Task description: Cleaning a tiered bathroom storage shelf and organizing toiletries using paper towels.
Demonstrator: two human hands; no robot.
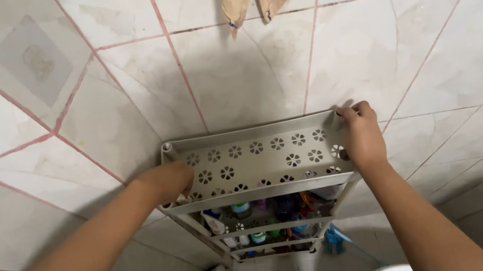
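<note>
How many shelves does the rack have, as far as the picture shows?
3. The top shelf lies between the left hand and right hand; the middle shelf is below it; the lowest shelf is near the floor. More may be hidden.

Grey perforated tiered rack [257,152] upright against tiled wall.

Light soft, moderately bright, from above and behind camera. Broad grey shadow on wall tiles [233,84] above rack [258,159]; darker shadow under left forearm. Lower shelves dim, bottles murky. No hard glare, only faint sheen on tiles. Wide-angle lens: grout lines fan outward, strong stretch at edges. Forearms at bottom corners soft, slightly blurred. Left hand [167,180] a little smeared; right hand [360,135] sharper. Overall mild compression softness.
</note>
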